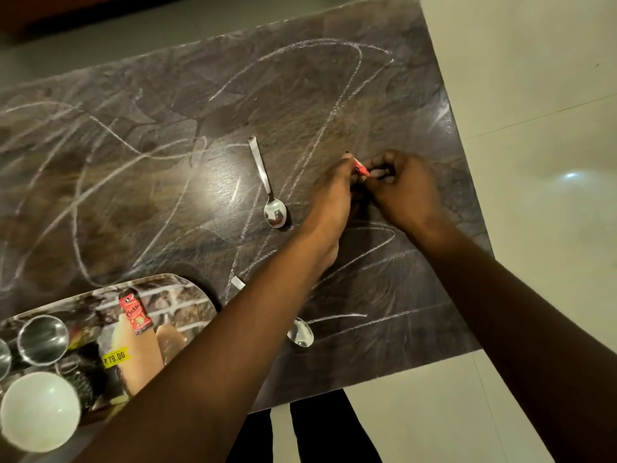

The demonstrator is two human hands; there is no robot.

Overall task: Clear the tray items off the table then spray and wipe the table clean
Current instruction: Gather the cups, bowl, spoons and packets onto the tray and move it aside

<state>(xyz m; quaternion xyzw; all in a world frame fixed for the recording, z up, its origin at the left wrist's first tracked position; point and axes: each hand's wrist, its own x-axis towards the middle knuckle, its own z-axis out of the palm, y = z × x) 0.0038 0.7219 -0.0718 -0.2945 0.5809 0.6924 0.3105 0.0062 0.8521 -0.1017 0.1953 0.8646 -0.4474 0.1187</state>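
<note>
A pale cream tiled floor (534,78) lies beyond the bench's right edge and near edge, glossy, crossed by thin grout lines (534,120). A soft white spot of reflected light (571,176) sits on the tiles off the right edge. The bench (133,162) has a dark grey-brown marbled top with a glare patch (220,182) near its middle. Past the far left corner runs a dark reddish-brown band (50,15), too blurred to identify.

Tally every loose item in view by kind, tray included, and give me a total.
tray: 1
spoon: 2
red sachet: 2, one on the tray, one pinched between left hand and right hand
steel cup: 2
white bowl: 1
Total: 8
</note>
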